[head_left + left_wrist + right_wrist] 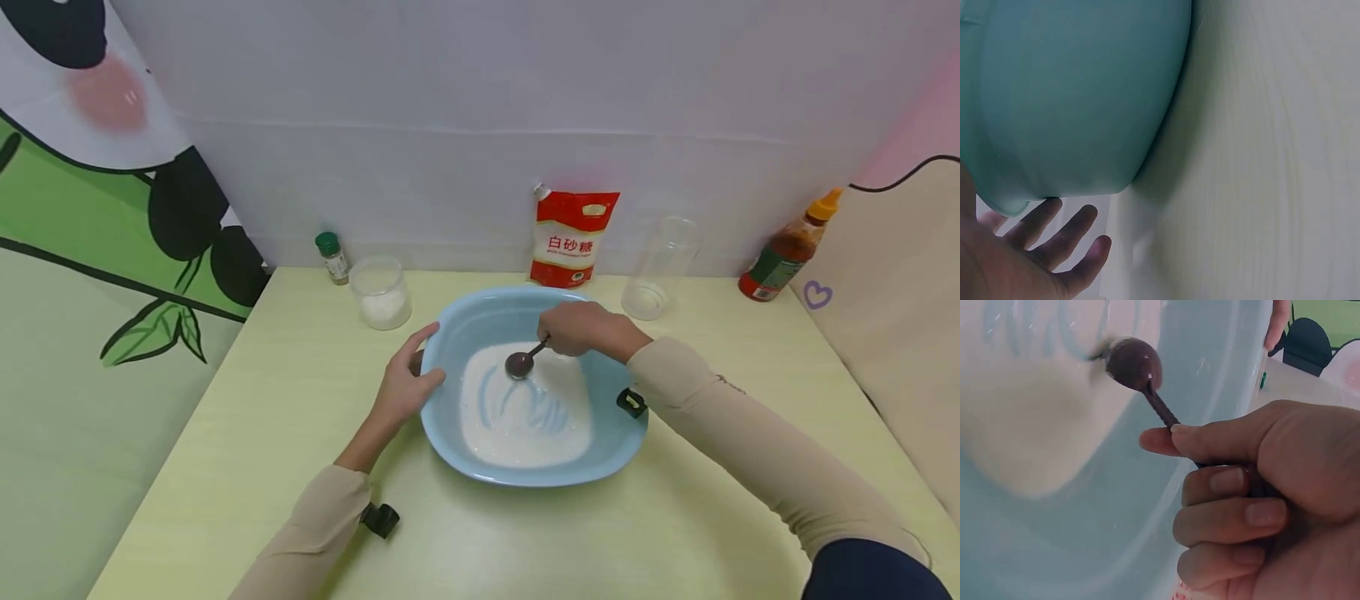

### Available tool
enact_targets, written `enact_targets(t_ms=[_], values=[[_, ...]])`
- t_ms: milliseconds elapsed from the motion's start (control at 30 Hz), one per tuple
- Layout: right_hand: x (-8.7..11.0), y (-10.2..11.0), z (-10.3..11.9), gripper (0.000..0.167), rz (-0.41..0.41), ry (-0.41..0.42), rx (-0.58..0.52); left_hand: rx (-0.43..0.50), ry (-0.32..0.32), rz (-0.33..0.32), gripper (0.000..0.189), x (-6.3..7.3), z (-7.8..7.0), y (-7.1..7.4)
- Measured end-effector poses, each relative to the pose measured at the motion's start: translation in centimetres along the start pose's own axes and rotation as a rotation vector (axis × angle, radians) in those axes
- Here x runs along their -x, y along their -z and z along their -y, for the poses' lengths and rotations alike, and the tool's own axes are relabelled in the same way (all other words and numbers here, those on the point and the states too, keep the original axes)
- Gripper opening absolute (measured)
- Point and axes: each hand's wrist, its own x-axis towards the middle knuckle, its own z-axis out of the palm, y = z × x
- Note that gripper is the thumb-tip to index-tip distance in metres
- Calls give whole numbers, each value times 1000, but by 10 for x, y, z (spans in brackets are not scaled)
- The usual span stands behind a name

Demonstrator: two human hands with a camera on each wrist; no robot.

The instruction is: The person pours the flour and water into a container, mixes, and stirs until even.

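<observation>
A light blue plastic basin (480, 473) stands on the table with a white layer (517, 446) spread over its bottom. Blue streaks show through that layer. My right hand (573, 327) grips the thin handle of a dark brown spoon (1135, 364), fingers curled round it and thumb along it. The spoon's bowl is over the white layer, rounded side toward the head camera. At the basin's left rim is my left hand (401, 383), thumb over the edge and fingers (1069, 237) spread along the outside, holding the rim.
Behind the basin stand a green-capped small jar (332, 258), a glass (381, 296) holding something white, a red sugar pouch (572, 242), a tall clear glass (656, 271) and a sauce bottle (787, 250). The pale table (465, 550) meets a cloth backdrop (450, 167).
</observation>
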Motion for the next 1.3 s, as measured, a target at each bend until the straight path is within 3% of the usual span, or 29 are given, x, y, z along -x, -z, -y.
enact_targets(t_ms=[200,333,467,600,867,1100,1300], values=[[-13,-2,28,21,2,139,-31,-2,-1,-4,73,0,-1,0],[-10,-8,44,23,81,200,-64,3,3,-5,74,0,-1,0],[3,-13,50,22,185,188,-101,5,9,-7,74,0,-1,0],[15,-17,42,16,235,142,-105,5,16,-3,74,0,1,0],[34,-7,-2,7,251,5,-42,1,9,-1,73,0,1,0],[29,7,-23,12,127,-194,-37,14,-6,3,73,-1,2,0],[9,10,-17,19,26,-236,-96,14,-9,-1,73,-1,1,-1]])
